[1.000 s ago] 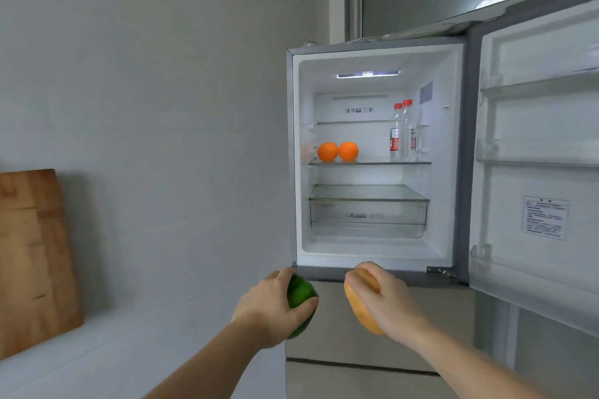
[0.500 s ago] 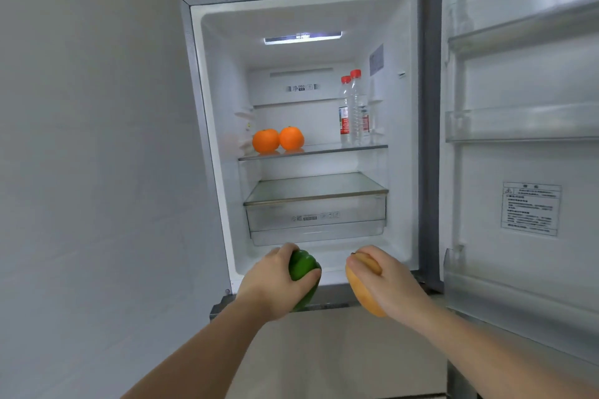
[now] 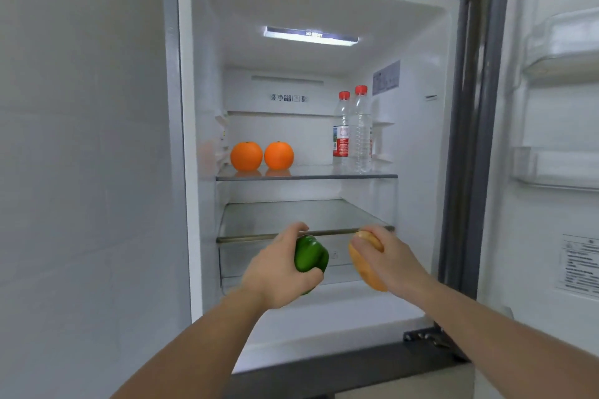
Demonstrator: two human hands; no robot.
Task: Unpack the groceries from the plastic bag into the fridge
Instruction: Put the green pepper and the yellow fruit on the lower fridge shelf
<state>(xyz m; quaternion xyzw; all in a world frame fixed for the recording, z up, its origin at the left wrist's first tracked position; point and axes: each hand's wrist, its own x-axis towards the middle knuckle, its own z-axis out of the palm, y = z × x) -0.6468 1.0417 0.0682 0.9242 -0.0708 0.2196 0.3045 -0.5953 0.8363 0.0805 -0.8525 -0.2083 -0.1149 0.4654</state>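
I see the open fridge (image 3: 421, 146): two oranges (image 3: 246, 155) at the upper shelf's (image 3: 306, 176) left end, two red-capped bottles (image 3: 360, 133) at its right end; "DEO" reads on the back wall. My left hand (image 3: 278, 272) is wrapped around a green pepper (image 3: 310, 254), my right hand (image 3: 390, 261) around a yellow-orange fruit (image 3: 364, 269), both before the drawer (image 3: 246, 256).
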